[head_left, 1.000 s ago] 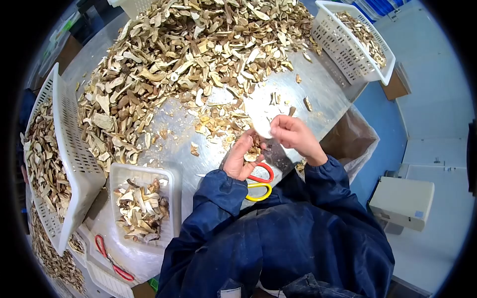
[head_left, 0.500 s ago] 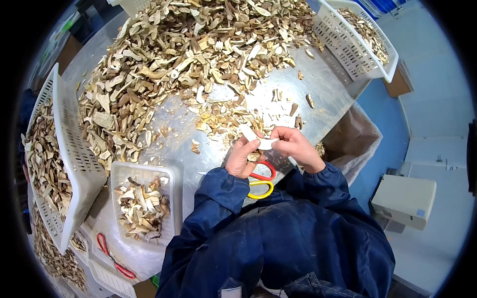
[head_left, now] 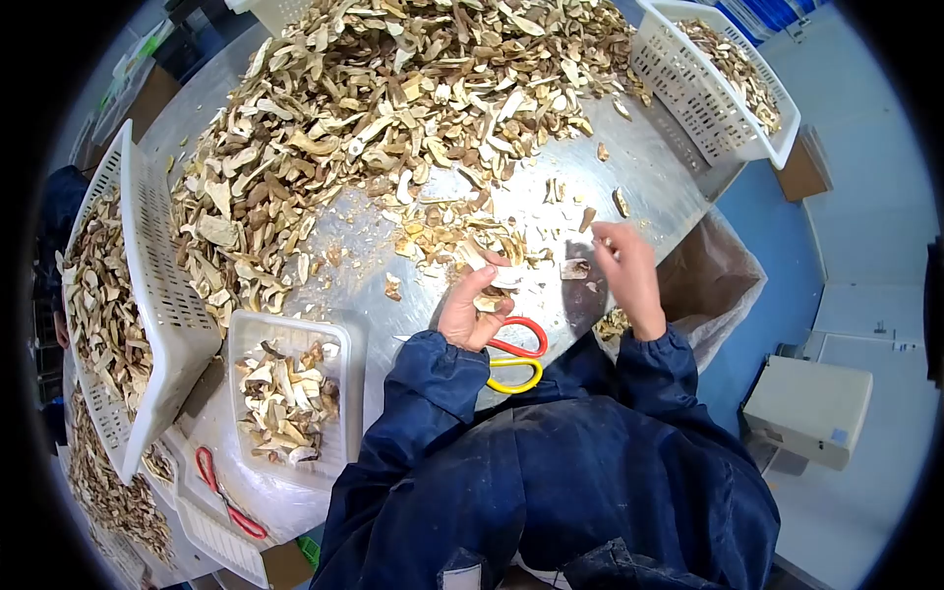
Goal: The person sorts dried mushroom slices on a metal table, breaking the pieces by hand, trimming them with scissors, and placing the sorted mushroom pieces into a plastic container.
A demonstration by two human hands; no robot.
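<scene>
Pale slices, which look like dried mushroom, lie in my left hand (head_left: 472,307), its fingers curled round them above the metal table (head_left: 369,285). Just right of it, my right hand (head_left: 634,280) is over the table with thumb and fingertips close together; anything between them is too small to make out. A brown-edged slice (head_left: 575,268) rests between the hands. Beneath my left wrist are scissors with red and yellow handles (head_left: 515,376). A big heap of slices (head_left: 393,98) spreads beyond the hands.
A clear tray (head_left: 351,393) of slices stands at the left, near red-handled scissors (head_left: 224,500). White perforated baskets (head_left: 167,324) (head_left: 688,98) hold more slices. A lined bin (head_left: 723,285) stands by the right table edge. A white box (head_left: 806,408) is further right.
My right hand has parted from my left and moved right, over the table. The curved white piece both hands held is now only at my left hand. The view has shifted slightly.
</scene>
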